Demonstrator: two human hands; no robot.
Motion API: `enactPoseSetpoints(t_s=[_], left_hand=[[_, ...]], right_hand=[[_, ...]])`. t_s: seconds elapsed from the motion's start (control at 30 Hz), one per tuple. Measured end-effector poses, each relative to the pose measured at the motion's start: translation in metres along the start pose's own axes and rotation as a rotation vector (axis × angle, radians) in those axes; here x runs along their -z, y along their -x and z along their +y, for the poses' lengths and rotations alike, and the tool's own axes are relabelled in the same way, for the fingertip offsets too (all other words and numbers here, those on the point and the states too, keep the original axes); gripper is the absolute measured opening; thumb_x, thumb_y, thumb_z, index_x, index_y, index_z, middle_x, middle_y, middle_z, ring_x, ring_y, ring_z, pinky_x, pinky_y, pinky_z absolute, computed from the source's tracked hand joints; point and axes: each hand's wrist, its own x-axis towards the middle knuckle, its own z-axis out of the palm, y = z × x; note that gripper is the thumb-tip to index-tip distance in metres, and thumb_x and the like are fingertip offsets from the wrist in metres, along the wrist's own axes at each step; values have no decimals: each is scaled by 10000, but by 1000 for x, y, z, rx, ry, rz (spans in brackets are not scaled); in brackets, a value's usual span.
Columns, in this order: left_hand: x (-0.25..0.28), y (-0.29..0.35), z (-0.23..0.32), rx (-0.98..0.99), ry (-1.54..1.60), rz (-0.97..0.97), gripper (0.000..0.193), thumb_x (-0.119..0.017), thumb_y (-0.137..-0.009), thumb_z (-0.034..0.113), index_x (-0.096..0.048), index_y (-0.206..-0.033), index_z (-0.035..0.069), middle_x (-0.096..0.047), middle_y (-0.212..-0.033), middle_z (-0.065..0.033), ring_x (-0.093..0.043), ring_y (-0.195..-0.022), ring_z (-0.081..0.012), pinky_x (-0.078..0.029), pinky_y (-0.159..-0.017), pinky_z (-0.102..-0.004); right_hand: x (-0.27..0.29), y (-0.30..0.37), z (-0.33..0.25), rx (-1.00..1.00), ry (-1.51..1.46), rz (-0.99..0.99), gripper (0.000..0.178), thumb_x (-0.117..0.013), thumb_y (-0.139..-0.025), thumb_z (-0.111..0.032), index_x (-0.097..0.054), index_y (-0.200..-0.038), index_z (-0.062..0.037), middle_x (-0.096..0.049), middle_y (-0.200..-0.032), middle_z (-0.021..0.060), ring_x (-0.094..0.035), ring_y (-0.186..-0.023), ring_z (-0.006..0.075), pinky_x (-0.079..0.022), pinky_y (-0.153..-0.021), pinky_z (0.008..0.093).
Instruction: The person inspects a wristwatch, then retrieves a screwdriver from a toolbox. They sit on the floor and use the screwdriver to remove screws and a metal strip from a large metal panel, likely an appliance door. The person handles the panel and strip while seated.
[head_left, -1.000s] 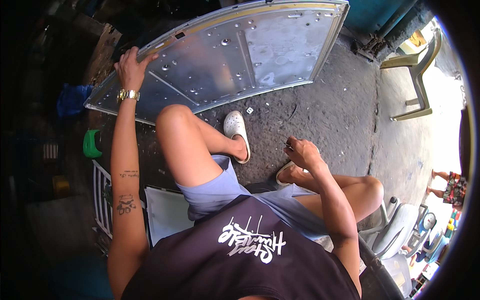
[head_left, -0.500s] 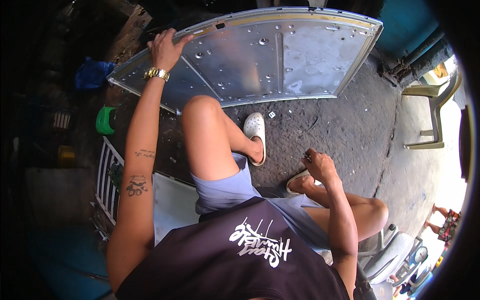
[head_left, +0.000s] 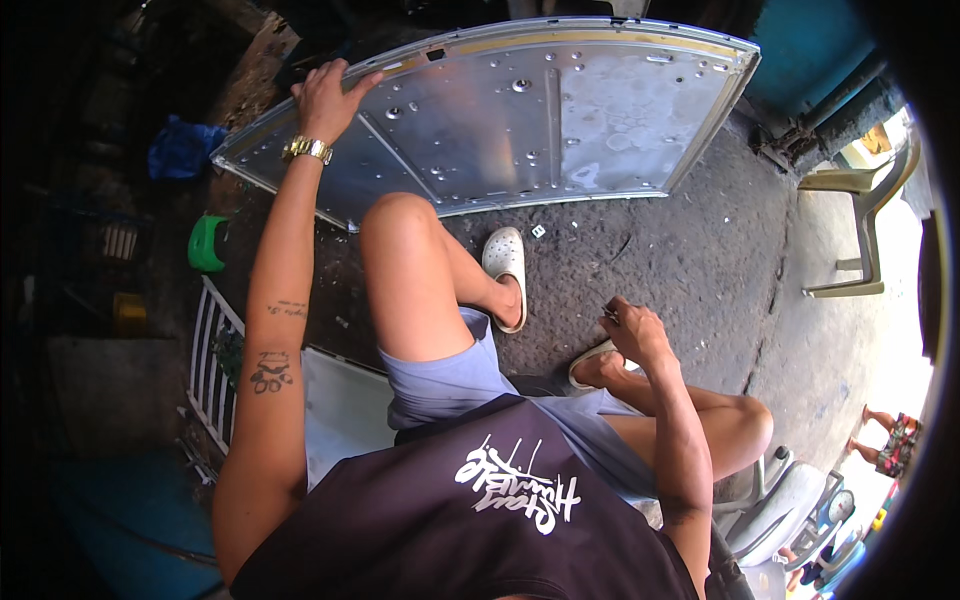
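A large silvery sheet-metal panel with several raised holes and pressed ribs stands on its lower edge, tilted, in front of me. My left hand grips its upper edge at the left, fingers over the rim and thumb along it. My right hand is closed over my right foot, apart from the panel. A small dark, shiny bit shows at its fingertips; I cannot make out what it is.
Dark, rough ground holds small white scraps. At the right stands an olive plastic chair, and lower down a grey chair and a dial scale. At the left are a green plastic object, a blue bag and a white rack.
The whole view has shifted very slightly to the left. My hands and the panel keep the same places relative to each other.
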Motion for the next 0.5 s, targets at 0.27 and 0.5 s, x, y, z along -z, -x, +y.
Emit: enactPoseSetpoints(t_s=[0.27, 0.5], left_hand=[[4, -1, 2, 27, 11, -51, 838, -601, -857, 729, -636, -1268, -1, -661, -1250, -208, -584, -1215, -352, -350, -1045, -561], [-1, 0, -2, 24, -38, -2, 757, -614, -863, 701, -665, -1207, 29, -680, -1229, -170, -607, -1175, -353, -406, -975, -560]], right_hand=[[4, 2, -1, -40, 4, -33, 318, -622, -950, -323, -642, -1122, -56, -716, -969, 214, -671, -975, 423, -523, -832, 517], [3, 6, -1, -39, 25, -22, 325, -608, -960, -336, -637, -1126, -57, -714, -990, 212, -670, -966, 428, -521, -829, 520]])
